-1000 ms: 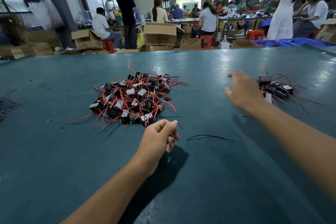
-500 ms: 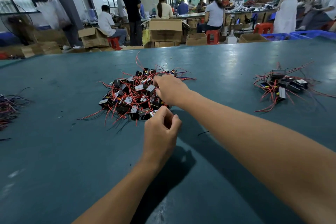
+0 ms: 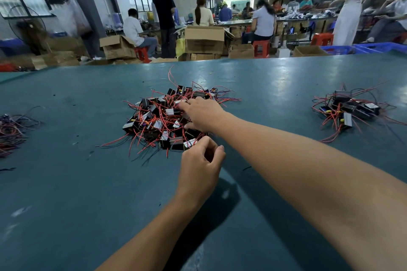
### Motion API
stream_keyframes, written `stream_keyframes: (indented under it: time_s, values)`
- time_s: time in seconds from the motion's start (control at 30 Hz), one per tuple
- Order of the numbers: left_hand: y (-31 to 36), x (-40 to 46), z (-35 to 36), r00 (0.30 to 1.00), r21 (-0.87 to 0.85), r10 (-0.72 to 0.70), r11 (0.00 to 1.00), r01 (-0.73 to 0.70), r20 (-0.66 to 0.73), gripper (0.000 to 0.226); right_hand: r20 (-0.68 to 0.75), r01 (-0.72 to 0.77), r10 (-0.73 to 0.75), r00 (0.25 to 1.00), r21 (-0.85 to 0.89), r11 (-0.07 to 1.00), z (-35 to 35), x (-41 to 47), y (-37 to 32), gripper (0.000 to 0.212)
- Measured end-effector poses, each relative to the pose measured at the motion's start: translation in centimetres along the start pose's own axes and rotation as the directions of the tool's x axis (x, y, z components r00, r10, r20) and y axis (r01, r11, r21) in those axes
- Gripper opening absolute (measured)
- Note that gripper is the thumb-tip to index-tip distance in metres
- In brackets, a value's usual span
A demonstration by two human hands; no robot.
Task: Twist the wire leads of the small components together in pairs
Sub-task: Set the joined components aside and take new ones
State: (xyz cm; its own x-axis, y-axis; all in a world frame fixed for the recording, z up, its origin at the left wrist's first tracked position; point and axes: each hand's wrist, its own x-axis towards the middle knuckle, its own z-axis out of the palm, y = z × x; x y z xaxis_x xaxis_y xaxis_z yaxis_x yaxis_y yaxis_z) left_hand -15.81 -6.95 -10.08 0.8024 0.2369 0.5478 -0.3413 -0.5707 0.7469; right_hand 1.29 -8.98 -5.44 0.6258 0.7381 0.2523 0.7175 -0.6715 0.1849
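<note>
1. Components with red and black leads lie in a pile [image 3: 167,114] on our green table [image 3: 66,182], mid-table ahead of us.
2. Our right hand [image 3: 202,114] reaches across onto the pile's right side, fingers [image 3: 184,105] stretched over the parts and touching them; whether they pinch one we cannot tell.
3. Our left hand [image 3: 199,169] sits just beside the pile's near edge, fingers curled toward the thumb, nothing visibly held.
4. Well apart to the right lies a smaller heap [image 3: 350,110]; loose wires [image 3: 13,127] lie at the far left.
</note>
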Motion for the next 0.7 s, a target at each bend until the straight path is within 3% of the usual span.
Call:
stream_keyframes:
  time_s: [0.13, 0.23, 0.33, 0.5, 0.57, 0.63, 0.7]
  values:
    - [-0.3, 0.2, 0.0, 1.000, 0.026, 0.007, 1.000, -0.007, 0.003, 0.029, -0.142, 0.051, -0.055, 0.988, -0.032, 0.998, 0.0, 0.0, -0.6, 0.033]
    - [-0.5, 0.2, -0.1, 1.000, 0.013, 0.010, 1.000, -0.010, 0.002, 0.028, -0.315, -0.037, 0.096, 0.944, 0.190, 0.981, -1.2, -0.4, -0.3, 0.031]
    - [-0.6, 0.3, 0.1, 1.000, -0.005, -0.002, 1.000, 0.002, 0.009, 0.028, -0.367, -0.105, 0.282, 0.887, 0.434, 0.895, -4.0, -1.4, 0.4, 0.027]
    - [-0.7, 0.5, 0.0, 0.982, -0.181, -0.151, 0.969, 0.170, 0.113, 0.029, -0.441, -0.041, 0.364, 0.821, 0.589, 0.807, -7.7, -5.2, 1.9, 0.019]
    - [-0.1, 0.6, 0.0, 0.926, -0.380, -0.303, 0.848, 0.369, 0.223, 0.025, -0.513, 0.012, 0.325, 0.795, 0.548, 0.836, -8.5, -7.9, 1.7, 0.018]
    - [0.8, 0.8, 0.0, 0.790, -0.569, -0.428, 0.548, 0.614, 0.439, 0.022, -0.573, 0.061, 0.226, 0.788, 0.438, 0.897, -8.8, -11.4, 0.8, 0.019]
    - [1.3, 0.7, -0.2, 0.684, -0.602, -0.383, 0.327, 0.729, 0.621, 0.038, -0.572, 0.098, 0.097, 0.814, 0.300, 0.949, -8.2, -15.3, -0.2, 0.015]
